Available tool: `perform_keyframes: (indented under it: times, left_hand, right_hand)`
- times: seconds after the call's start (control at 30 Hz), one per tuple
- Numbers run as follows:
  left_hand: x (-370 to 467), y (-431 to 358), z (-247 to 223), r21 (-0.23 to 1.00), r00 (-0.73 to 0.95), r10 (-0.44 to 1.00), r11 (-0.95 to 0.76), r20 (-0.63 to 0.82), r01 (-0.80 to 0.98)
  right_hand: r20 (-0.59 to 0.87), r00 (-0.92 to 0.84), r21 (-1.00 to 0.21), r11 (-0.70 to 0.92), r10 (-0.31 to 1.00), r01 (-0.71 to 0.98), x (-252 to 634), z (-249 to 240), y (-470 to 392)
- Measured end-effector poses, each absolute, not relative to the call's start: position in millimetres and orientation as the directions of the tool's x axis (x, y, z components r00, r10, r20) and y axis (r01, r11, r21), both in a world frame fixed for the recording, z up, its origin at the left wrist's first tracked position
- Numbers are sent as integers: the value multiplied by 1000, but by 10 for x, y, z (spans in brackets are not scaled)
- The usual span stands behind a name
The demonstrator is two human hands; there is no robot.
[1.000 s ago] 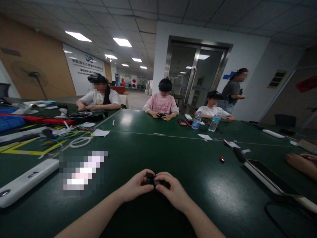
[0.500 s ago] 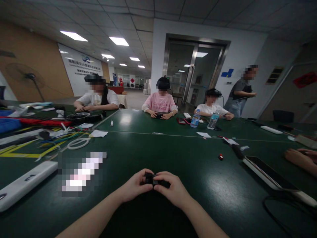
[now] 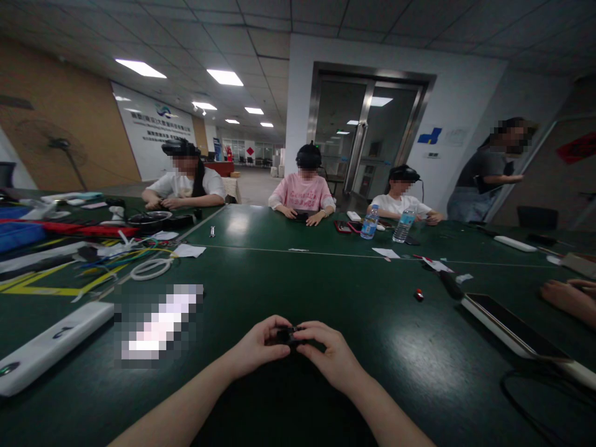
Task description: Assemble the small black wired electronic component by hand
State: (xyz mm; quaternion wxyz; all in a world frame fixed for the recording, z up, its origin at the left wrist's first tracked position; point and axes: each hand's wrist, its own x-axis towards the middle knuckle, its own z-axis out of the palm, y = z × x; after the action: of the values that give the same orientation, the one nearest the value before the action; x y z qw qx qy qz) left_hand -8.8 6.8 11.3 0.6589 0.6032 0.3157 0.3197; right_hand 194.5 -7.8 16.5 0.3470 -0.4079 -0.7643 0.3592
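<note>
Near the bottom middle of the head view, a small black object (image 3: 287, 336) is held above the green table (image 3: 354, 298). My left hand (image 3: 258, 349) grips its left side between thumb and fingers. On the right side, my right hand (image 3: 326, 351) pinches it with thumb and fingertips. The fingers cover much of the object, so its exact shape cannot be made out. Both hands are close together, their fingertips nearly meeting.
A white device (image 3: 56, 347) and a pixelated bright item (image 3: 162, 323) lie left. Cables (image 3: 151, 269) are beyond. To the right are a small red item (image 3: 419, 295), a tablet-like device (image 3: 514, 326) and another person's hand (image 3: 568, 301). Bottles (image 3: 369, 222) stand farther back.
The black object has turned slightly between my fingers, and my right fingertips have shifted a little on it. The standing person at the back right has moved to the right.
</note>
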Motion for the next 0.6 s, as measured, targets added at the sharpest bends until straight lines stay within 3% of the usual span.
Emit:
perform_keyframes:
  times: [0.4,0.6]
  left_hand:
    - [-34,100,59,996,545,838,43,7,-80]
    - [-70,95,93,990,538,843,-80,3,120]
  right_hand:
    - [286,-372,-828,423,883,368,1928,201,-84]
    - [213,-377,-817,376,901,437,1950,228,-67]
